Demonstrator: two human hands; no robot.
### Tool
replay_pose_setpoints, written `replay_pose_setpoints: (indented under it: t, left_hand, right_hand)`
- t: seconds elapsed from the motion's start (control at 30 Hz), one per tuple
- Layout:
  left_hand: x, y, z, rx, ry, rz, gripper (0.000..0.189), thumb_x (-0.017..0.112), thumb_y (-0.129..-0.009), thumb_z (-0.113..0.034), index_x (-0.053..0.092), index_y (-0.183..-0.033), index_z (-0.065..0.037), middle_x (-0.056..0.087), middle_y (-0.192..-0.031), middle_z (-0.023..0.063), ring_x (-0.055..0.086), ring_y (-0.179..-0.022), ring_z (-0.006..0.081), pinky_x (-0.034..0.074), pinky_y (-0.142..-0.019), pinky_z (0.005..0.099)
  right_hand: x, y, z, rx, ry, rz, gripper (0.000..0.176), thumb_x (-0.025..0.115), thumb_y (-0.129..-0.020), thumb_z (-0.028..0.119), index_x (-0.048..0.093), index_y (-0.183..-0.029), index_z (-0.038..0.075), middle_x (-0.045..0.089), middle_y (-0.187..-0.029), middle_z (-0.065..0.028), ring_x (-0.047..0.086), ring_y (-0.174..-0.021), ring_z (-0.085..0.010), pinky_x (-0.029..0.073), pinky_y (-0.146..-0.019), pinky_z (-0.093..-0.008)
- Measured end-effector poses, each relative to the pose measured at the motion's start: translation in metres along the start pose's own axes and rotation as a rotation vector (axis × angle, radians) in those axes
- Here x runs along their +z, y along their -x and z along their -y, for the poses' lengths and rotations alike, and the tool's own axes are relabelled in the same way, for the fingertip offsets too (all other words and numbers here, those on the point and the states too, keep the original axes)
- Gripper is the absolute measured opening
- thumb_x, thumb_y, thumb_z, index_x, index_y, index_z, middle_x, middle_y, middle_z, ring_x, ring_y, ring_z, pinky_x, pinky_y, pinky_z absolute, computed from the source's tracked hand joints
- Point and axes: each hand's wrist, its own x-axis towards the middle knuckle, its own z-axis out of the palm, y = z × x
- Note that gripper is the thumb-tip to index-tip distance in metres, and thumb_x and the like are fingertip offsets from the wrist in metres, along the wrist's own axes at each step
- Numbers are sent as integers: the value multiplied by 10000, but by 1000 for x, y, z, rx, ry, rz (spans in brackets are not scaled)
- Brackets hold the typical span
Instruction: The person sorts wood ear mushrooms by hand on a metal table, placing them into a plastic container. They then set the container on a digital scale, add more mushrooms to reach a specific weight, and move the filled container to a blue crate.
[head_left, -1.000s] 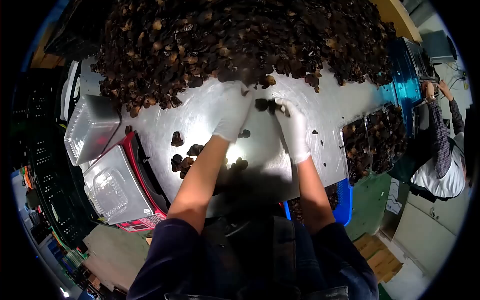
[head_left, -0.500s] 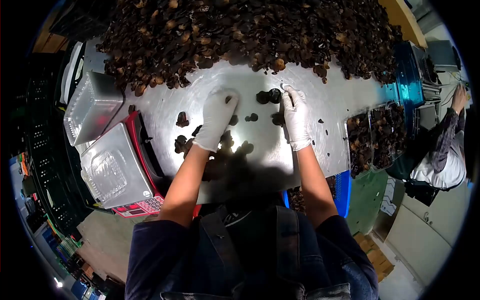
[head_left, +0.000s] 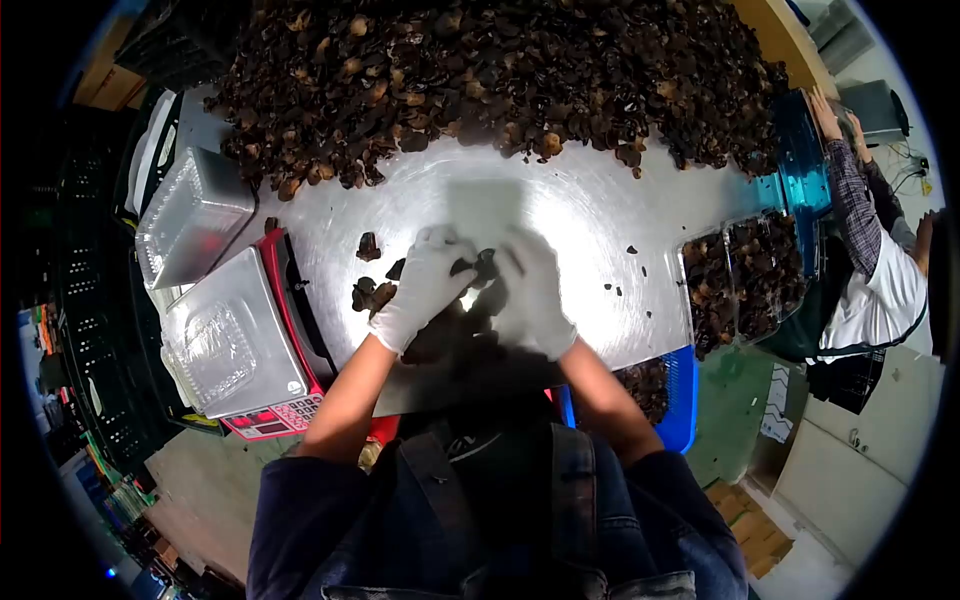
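Both hands wear white gloves over the shiny metal table (head_left: 620, 210). My left hand (head_left: 428, 285) has its fingers bent beside a dark mushroom-like piece (head_left: 487, 266); whether it grips the piece is unclear. My right hand (head_left: 535, 290) is close on the other side of that piece, smeared by motion, so its grip is hidden. More dark pieces (head_left: 372, 295) lie left of my left hand, and others are in shadow below the hands. A large heap of dark, curled pieces (head_left: 480, 80) covers the far side of the table.
On the left are a red scale (head_left: 290, 300) and stacked clear trays (head_left: 190, 220). Filled clear boxes (head_left: 735, 280) stand at the right, near a teal container (head_left: 803, 160). A blue basket (head_left: 683, 400) is below the table edge. A co-worker (head_left: 870, 270) is at far right.
My right hand has moved left and down, close to my left hand. The dark pieces between the hands have been gathered nearer me. The co-worker's arms now reach toward the teal container.
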Motion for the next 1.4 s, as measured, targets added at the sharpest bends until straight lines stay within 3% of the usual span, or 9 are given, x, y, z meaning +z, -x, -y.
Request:
replay_pose_setpoints:
  t: [0.17, 0.23, 0.43, 0.57, 0.7, 0.9, 1.1, 1.2, 1.4]
  left_hand:
    - [-4, 5, -4, -56, 48, 37, 202, 745, -766, -92, 733, -966, -67, 598, -1069, 109, 529, -1107, 309, 466, -935, 397]
    - [-6, 1, -3, -58, 160, 16, 209, 735, -740, -121, 731, -948, -106, 618, -999, 95, 544, -1045, 315, 456, -932, 410]
    - [-5, -59, -1, -89, 239, -222, 258, 656, -815, -89, 696, -1069, -63, 644, -1043, 145, 622, -972, 334, 506, -855, 395]
    - [4, -138, -9, 63, -54, -340, 321, 662, -844, -150, 665, -1156, -77, 651, -983, 141, 633, -933, 333, 516, -842, 399]
    - [14, -178, 1, 90, -305, -384, 207, 663, -833, -179, 659, -1016, -81, 635, -910, 127, 626, -887, 318, 508, -786, 412]
    - [11, -149, 6, 78, -104, -584, 114, 636, -832, -149, 613, -745, -79, 599, -798, 95, 600, -775, 294, 488, -694, 394]
    - [2, -95, 15, -88, 105, -369, 128, 627, -828, -159, 665, -918, -76, 650, -895, 131, 632, -838, 335, 524, -765, 402]
    - [9, -110, 17, 17, -33, -416, 337, 656, -822, -130, 666, -1157, -97, 646, -950, 104, 624, -911, 289, 510, -818, 372]
    - [22, -166, 9, 67, -467, -342, 274, 666, -777, -110, 646, -1050, -109, 616, -893, 105, 616, -879, 294, 506, -781, 403]
  right_hand:
    - [-29, -139, -29, 84, 313, -364, 306, 694, -814, 144, 669, -1116, 110, 621, -1062, -117, 580, -1020, -306, 456, -901, -419]
    - [-29, -154, -55, 242, 119, -84, 219, 700, -801, 131, 703, -1015, 84, 631, -1000, -98, 612, -939, -280, 478, -861, -376]
    - [-34, -89, -40, 473, -926, -440, 123, 644, -874, -19, 680, -990, 1, 588, -904, -42, 631, -903, -137, 502, -773, -257]
    - [-39, -43, -15, 626, -558, -39, 291, 668, -888, 3, 649, -1178, 23, 569, -897, 22, 483, -769, -41, 422, -715, -179]
    - [-33, -58, -46, 588, -711, -211, 313, 641, -923, 104, 640, -1231, 50, 580, -887, 21, 505, -774, -81, 440, -731, -218]
    - [-52, -121, -76, -10, 486, -290, 281, 715, -829, 116, 689, -1108, 101, 591, -1003, -120, 613, -851, -266, 506, -780, -351]
    - [-61, -70, -61, 424, 0, -11, 72, 657, -892, 86, 701, -926, 40, 632, -848, -122, 618, -762, -263, 494, -730, -351]
    - [-44, -68, -35, 313, -161, -8, 178, 704, -840, 119, 718, -1009, 64, 639, -834, -94, 619, -735, -221, 504, -693, -302]
    - [-12, -127, -46, 2, 302, -28, 421, 679, -786, 111, 632, -1205, 103, 624, -960, -143, 639, -854, -301, 515, -759, -391]
